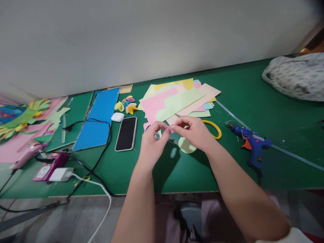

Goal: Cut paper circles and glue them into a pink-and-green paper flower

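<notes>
Between the fingertips of both hands is a small piece of pink paper (171, 129). My left hand (154, 143) pinches it from the left and my right hand (193, 131) from the right; much of it is hidden by the fingers. Under my right hand lies a pale green paper circle (186, 145). Yellow-handled scissors (217, 129) rest partly beneath the right hand, their tip showing above it. Just beyond the hands spreads a pile of pastel paper sheets (182, 101) in pink, green, yellow and peach.
A blue glue gun (253, 141) with a long clear stick lies at right. To the left are a phone (126, 134), a white case (117, 117), folded paper petals (126, 104), a blue board (98, 121), and a power strip (52, 165) with cables. A patterned fabric bag (296, 76) sits at far right.
</notes>
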`<state>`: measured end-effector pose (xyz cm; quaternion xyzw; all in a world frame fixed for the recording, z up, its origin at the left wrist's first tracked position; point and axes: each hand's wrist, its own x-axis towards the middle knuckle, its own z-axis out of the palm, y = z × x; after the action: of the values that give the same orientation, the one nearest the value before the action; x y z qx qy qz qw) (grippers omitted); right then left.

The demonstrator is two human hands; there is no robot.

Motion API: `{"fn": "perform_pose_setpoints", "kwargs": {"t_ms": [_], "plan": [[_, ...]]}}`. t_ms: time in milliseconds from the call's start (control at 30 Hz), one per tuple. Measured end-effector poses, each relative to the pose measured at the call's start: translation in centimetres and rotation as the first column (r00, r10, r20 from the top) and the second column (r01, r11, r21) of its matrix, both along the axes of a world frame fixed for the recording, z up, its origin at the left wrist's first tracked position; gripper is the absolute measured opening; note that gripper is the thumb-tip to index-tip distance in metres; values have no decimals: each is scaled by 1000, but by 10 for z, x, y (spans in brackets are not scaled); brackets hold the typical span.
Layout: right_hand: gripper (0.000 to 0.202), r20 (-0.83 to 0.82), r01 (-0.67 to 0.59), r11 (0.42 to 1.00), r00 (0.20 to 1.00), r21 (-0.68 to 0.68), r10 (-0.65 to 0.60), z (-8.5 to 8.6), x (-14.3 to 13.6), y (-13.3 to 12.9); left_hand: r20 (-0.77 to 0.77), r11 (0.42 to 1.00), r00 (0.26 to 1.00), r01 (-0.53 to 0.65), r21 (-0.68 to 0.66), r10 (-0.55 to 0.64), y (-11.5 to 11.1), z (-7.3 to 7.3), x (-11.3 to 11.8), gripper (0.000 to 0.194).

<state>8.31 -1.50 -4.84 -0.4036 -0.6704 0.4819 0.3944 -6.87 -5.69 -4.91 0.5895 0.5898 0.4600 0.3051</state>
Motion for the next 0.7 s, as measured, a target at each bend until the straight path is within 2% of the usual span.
{"fn": "perform_pose_setpoints", "kwargs": {"t_ms": [133,200,433,700], "plan": [[15,18,-28,999,999,22,28,0,-2,-1,228,998,973,-41,47,29,3,-3,2,5],[15,19,-20,999,1000,35,19,0,-2,-1,287,997,956,-72,40,57,4,-3,4,4],[13,-17,40,997,999,64,-39,1,-2,0,333,998,941,-57,-30,64,4,-1,8,9],[12,-43,42,995,998,88,-38,1,-3,-1,435,998,898,-70,-2,64,5,-3,12,8]]}}
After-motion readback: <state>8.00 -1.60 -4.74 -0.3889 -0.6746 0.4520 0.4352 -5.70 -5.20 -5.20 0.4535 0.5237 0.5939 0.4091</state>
